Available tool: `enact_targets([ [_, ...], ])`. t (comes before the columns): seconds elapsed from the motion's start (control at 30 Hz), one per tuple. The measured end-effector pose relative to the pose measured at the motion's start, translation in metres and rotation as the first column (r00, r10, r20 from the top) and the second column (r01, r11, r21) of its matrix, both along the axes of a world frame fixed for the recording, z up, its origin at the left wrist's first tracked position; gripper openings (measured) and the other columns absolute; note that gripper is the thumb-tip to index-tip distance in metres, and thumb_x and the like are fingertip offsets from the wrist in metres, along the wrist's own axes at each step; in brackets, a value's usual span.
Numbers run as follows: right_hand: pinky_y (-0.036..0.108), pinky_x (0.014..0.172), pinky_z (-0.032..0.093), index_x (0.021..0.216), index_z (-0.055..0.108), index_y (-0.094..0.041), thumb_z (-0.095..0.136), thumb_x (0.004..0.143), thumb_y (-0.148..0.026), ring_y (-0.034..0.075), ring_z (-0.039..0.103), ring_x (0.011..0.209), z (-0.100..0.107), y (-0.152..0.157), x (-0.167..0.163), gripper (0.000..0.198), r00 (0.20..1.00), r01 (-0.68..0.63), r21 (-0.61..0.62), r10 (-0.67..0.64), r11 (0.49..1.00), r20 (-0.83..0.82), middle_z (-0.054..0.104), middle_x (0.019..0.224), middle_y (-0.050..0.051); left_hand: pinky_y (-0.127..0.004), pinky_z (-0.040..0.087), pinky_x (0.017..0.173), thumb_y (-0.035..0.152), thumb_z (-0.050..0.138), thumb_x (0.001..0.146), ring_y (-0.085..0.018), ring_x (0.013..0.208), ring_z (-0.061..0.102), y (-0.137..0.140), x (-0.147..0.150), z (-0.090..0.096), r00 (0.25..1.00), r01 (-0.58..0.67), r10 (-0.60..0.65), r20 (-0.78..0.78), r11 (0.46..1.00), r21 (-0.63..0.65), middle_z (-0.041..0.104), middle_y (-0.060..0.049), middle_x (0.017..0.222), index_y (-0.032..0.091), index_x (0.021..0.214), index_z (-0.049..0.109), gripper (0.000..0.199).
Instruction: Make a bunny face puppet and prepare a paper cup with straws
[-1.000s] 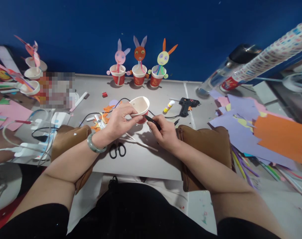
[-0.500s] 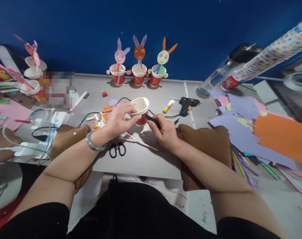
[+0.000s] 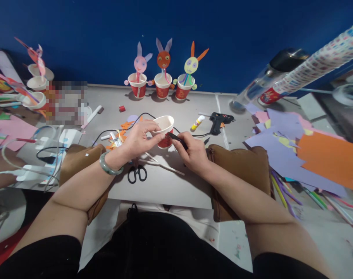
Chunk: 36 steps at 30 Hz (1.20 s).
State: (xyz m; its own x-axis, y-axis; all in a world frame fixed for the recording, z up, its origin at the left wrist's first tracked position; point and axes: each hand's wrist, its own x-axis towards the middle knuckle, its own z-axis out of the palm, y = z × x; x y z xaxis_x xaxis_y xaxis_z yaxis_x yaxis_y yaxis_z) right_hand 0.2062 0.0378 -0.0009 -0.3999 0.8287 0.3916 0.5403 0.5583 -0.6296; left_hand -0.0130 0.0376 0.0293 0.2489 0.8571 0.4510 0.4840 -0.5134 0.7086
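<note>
In the head view, a red and white paper cup point(image 3: 166, 122) is tilted slightly, its rim facing up and toward me. My left hand point(image 3: 140, 137) grips it from the left, thumb across the front and fingers at the rim. My right hand point(image 3: 192, 151) is closed around a slim black pen-like tool point(image 3: 178, 139); whether it is a pen or a craft knife I cannot tell. Its tip meets the right side of the cup near my left thumb. Below my hands lie black-handled scissors point(image 3: 137, 174) and thin white sticks point(image 3: 164, 166).
Three paper cups with rabbit figures point(image 3: 162, 83) stand by the blue wall. A black glue gun point(image 3: 218, 122) and a glue stick point(image 3: 197, 123) lie to the right. Coloured paper point(image 3: 324, 159) covers the far right. Cables and a power strip point(image 3: 33, 173) are on the left.
The cup has tipped slightly more upright, with more of its red side showing. Both hands keep their grips, and the black tool's tip stays at the cup.
</note>
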Motion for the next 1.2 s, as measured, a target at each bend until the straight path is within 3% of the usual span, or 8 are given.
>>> enact_targets([
  [0.27,0.026,0.057,0.033,0.095,0.059,-0.022,0.048,0.101,-0.049,0.012,0.045,0.052,-0.002,0.001,-0.001,0.03,0.999,0.015,-0.034,-0.013,0.999,0.04,0.059,0.065,-0.002,-0.029,0.046,0.071,0.029,0.065,0.089,-0.016,0.077,0.062,-0.004,0.002,0.002,0.995,-0.065,0.063,-0.073,0.998,-0.017,0.072,-0.002,0.077,0.019,0.076,0.068,0.017],
  [0.43,0.027,0.058,0.032,0.094,0.059,-0.022,0.05,0.1,-0.049,0.012,0.043,0.053,-0.003,0.001,-0.001,0.029,0.999,0.025,-0.064,-0.023,0.998,0.031,0.057,0.064,-0.002,-0.035,0.049,0.085,0.025,0.064,0.088,-0.016,0.078,0.061,-0.005,0.003,0.003,0.991,-0.072,0.074,-0.111,0.997,0.026,0.074,-0.001,0.078,0.02,0.078,0.069,0.013],
  [0.57,0.026,0.059,0.033,0.089,0.055,-0.022,0.053,0.098,-0.047,0.012,0.041,0.055,0.001,0.001,-0.001,0.026,0.997,-0.03,-0.162,0.019,0.986,-0.072,0.052,0.063,-0.004,-0.041,0.047,0.099,0.025,0.063,0.089,-0.013,0.066,0.055,-0.005,0.003,0.001,0.989,-0.065,0.076,-0.128,0.994,0.09,0.071,0.002,0.073,0.021,0.075,0.068,0.015],
  [0.7,0.026,0.059,0.033,0.081,0.05,-0.023,0.056,0.096,-0.047,0.011,0.038,0.058,0.006,0.003,-0.004,0.029,0.976,-0.116,-0.287,0.056,0.951,-0.211,0.045,0.062,-0.006,-0.048,0.043,0.111,0.027,0.06,0.09,-0.014,0.067,0.056,-0.005,0.003,-0.001,0.974,-0.084,0.114,-0.195,0.984,0.157,0.067,0.003,0.067,0.022,0.071,0.065,0.02],
  [0.83,0.025,0.056,0.03,0.079,0.049,-0.023,0.06,0.093,-0.055,0.011,0.034,0.057,0.006,0.005,-0.007,0.037,0.945,-0.2,-0.437,0.054,0.877,-0.324,0.041,0.06,-0.007,-0.055,0.036,0.117,0.028,0.057,0.091,-0.018,0.076,0.062,-0.008,0.005,-0.002,0.954,-0.1,0.146,-0.262,0.979,0.18,0.069,0.001,0.069,0.022,0.072,0.065,0.022],
  [1.0,0.024,0.048,0.023,0.082,0.048,-0.024,0.059,0.092,-0.063,0.009,0.027,0.048,0.0,0.008,-0.009,0.041,0.888,-0.343,-0.629,0.024,0.698,-0.458,0.037,0.055,-0.01,-0.061,0.031,0.121,0.022,0.055,0.093,-0.021,0.086,0.066,-0.012,0.005,-0.002,0.927,-0.061,0.126,-0.353,0.98,0.191,0.073,0.001,0.075,0.023,0.078,0.066,0.019],
  [1.07,0.025,0.049,0.024,0.082,0.047,-0.024,0.057,0.093,-0.061,0.009,0.027,0.048,-0.001,0.008,-0.009,0.039,0.905,-0.315,-0.61,0.038,0.727,-0.423,0.037,0.054,-0.01,-0.061,0.034,0.119,0.021,0.055,0.093,-0.023,0.09,0.066,-0.013,0.005,-0.003,0.917,-0.059,0.133,-0.376,0.978,0.202,0.074,0.0,0.076,0.022,0.079,0.066,0.017],
  [1.2,0.026,0.058,0.029,0.08,0.051,-0.022,0.055,0.096,-0.049,0.011,0.037,0.055,-0.001,0.004,-0.005,0.032,0.989,-0.075,-0.291,0.034,0.954,-0.144,0.046,0.06,-0.005,-0.06,0.037,0.117,0.019,0.056,0.093,-0.025,0.097,0.067,-0.013,0.006,-0.006,0.908,-0.042,0.139,-0.394,0.969,0.244,0.073,-0.001,0.076,0.022,0.081,0.066,0.016],
])
